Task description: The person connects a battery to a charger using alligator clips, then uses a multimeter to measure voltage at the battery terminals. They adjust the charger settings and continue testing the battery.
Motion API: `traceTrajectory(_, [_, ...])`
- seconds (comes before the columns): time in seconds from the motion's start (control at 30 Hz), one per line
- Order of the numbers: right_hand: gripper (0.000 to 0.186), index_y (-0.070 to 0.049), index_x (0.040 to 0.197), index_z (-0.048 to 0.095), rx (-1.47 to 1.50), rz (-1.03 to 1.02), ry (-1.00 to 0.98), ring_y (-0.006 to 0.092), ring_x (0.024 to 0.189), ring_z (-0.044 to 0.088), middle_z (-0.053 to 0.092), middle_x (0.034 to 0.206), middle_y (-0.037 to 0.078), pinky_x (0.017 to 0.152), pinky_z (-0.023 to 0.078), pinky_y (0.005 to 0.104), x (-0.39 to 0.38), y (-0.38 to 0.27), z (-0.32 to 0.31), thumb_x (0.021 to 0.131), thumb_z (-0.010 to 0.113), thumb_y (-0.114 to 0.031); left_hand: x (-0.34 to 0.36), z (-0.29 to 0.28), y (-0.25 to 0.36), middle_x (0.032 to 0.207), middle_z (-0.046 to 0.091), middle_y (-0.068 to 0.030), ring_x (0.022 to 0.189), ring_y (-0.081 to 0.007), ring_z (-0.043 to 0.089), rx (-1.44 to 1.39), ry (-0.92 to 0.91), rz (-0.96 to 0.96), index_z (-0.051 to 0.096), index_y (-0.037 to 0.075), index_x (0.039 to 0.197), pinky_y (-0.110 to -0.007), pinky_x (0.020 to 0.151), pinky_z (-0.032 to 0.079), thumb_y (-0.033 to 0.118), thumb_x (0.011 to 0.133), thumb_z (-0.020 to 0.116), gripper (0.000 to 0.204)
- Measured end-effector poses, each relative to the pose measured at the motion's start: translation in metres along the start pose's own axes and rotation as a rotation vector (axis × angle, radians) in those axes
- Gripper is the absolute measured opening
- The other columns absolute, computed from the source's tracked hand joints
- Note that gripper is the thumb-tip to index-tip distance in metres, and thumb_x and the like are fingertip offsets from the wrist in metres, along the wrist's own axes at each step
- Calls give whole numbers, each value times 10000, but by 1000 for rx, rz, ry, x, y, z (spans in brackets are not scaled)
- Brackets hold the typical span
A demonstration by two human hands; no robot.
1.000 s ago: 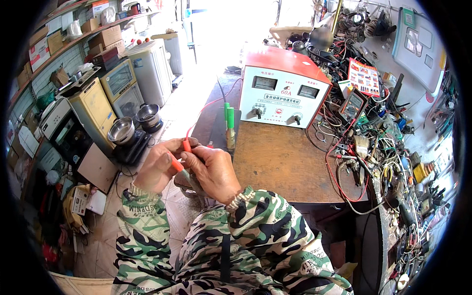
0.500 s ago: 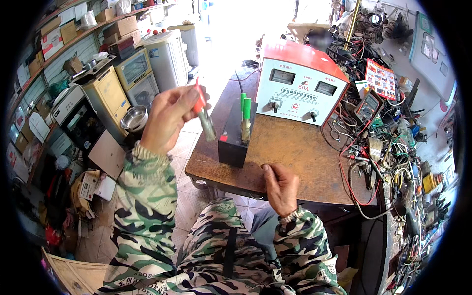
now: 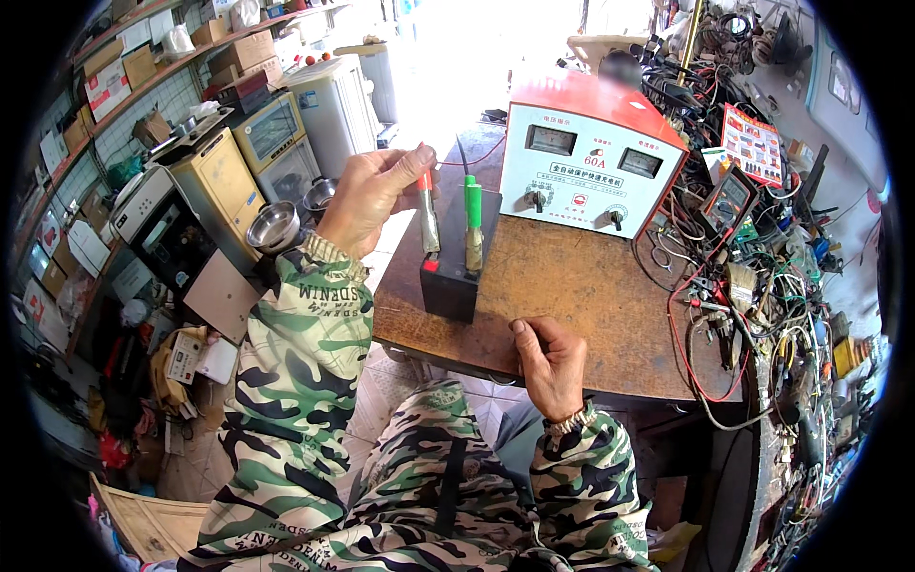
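My left hand (image 3: 374,202) pinches the red handle of a crocodile clip (image 3: 429,214). Its metal jaws point down at the red terminal of a black battery (image 3: 448,291); whether they bite on it I cannot tell. Beside it, a green-handled crocodile clip (image 3: 474,217) stands upright on the battery, at the other terminal. The battery sits near the front left of a worn wooden table (image 3: 591,286). Loosely curled, with the thumb on top and nothing visible inside, my right hand (image 3: 553,367) rests at the table's front edge.
A red and white battery charger (image 3: 581,176) with two dials stands behind the battery. Tangled cables, a multimeter (image 3: 729,200) and a brush (image 3: 741,283) crowd the right side. Metal bowls (image 3: 274,227), cabinets and loaded shelves line the left.
My left hand has brought the red clip down and right, from beside the battery to its red terminal. The clip now hangs nearly upright. My right hand has stayed at the table edge.
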State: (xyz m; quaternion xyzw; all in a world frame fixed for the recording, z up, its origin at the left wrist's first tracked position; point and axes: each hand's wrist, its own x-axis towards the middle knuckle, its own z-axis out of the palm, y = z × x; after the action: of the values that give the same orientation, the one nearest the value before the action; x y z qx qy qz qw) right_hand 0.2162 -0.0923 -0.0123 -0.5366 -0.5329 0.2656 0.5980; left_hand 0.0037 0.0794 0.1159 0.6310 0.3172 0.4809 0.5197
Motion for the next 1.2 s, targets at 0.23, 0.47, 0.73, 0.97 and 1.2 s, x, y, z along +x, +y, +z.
traceTrajectory(0.23, [214,46,872,691,-22,-10,3,123,542,533,590,616,90,502,415,295,0,-2,-2,941,681,-156,-4,7,10,946,666,-86,840,-137,658,68,-121,4,637,-64,1110,-255,755,565,335,969,665,424])
traceTrajectory(0.47, [200,40,869,692,-21,-49,11,117,544,529,592,617,83,505,420,289,-1,-4,0,940,682,-147,-21,7,17,962,670,-93,835,-108,634,268,-143,200,641,-81,1151,-235,733,544,334,964,673,457])
traceTrajectory(0.73, [196,40,895,693,-23,-40,7,94,554,522,593,636,52,503,415,266,-2,-2,0,952,674,-146,-16,1,13,976,650,-88,833,-127,645,-18,-220,-2,619,-59,1111,-271,776,556,433,964,646,514])
traceTrajectory(0.97, [156,35,883,694,-54,-118,26,140,564,582,624,655,112,531,455,293,-1,-3,2,926,684,-114,-23,3,9,1047,653,-124,937,-165,648,-93,-172,1,562,-64,1227,-296,813,559,420,967,644,556])
traceTrajectory(1.2, [158,37,872,690,-81,-132,11,169,562,593,619,666,144,530,458,311,-1,-6,3,914,686,-115,-26,-1,8,1099,657,-162,980,-200,657,-91,-150,38,524,-80,1274,-311,878,557,358,993,617,529])
